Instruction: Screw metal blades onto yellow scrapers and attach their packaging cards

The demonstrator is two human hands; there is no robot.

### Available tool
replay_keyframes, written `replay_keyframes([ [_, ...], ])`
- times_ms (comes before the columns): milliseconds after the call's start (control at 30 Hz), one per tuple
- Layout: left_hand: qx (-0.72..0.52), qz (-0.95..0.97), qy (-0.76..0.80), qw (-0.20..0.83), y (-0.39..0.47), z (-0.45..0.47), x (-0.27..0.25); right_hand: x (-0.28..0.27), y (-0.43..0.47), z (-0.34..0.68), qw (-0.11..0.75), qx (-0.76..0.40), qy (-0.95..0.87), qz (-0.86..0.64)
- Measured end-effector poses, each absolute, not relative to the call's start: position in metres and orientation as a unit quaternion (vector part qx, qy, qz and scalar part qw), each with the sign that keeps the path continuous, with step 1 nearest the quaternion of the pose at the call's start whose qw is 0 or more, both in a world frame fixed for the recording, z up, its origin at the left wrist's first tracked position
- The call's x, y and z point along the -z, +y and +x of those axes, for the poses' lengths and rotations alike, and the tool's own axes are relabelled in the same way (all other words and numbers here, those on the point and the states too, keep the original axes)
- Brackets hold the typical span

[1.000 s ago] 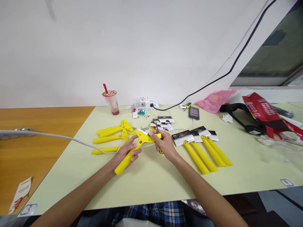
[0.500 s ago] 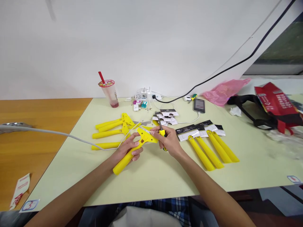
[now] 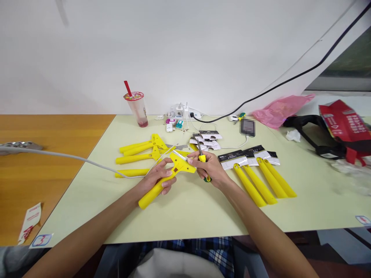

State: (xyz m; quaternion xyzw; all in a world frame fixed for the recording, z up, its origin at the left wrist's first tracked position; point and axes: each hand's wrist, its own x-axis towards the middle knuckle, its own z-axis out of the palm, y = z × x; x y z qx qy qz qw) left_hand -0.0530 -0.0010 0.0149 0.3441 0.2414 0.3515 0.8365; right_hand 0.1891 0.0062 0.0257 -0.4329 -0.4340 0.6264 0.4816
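My left hand is wrapped round the handle of a yellow plastic scraper, whose wide triangular head points up and to the right. A pale strip lies along the head's far edge. My right hand holds a screwdriver with a yellow and green handle, its metal shaft pointing up and away. The fingertips of that hand touch the right end of the scraper head. Left of and behind my hands lie several more yellow scrapers, partly overlapping.
To the right, several yellow scrapers lie with black-and-white packets over their heads. Packets are stacked behind my hands. A drink cup, power strip and phone stand at the back. A white cable crosses the left side.
The view has shifted slightly, moving the table things up and right. The screwdriver has turned a little in my right hand. Both hands keep their hold.
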Motion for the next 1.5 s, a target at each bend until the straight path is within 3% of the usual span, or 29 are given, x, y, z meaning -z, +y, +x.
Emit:
replay_keyframes([
  [233, -0.459, 0.245, 0.262, 0.813, 0.011, -0.061, -0.029, -0.021, 0.016, 0.189, 0.566, -0.559, -0.385, -0.468],
  [433, -0.52, 0.2, 0.232, 0.797, 0.019, -0.071, -0.033, -0.017, 0.039, 0.218, 0.512, -0.565, -0.428, -0.486],
  [600, -0.505, 0.206, 0.233, 0.805, 0.017, -0.069, -0.031, -0.017, 0.041, 0.239, 0.459, -0.475, -0.559, -0.5],
  [833, -0.472, 0.213, 0.269, 0.812, 0.012, -0.061, -0.029, -0.012, 0.03, 0.246, 0.549, -0.367, -0.522, -0.539],
  [1067, -0.451, 0.215, 0.295, 0.815, 0.005, -0.055, -0.03, -0.016, 0.031, 0.253, 0.66, -0.338, -0.483, -0.466],
  [1500, -0.437, 0.224, 0.276, 0.826, 0.003, -0.056, -0.027, -0.016, 0.028, 0.248, 0.616, -0.326, -0.53, -0.483],
])
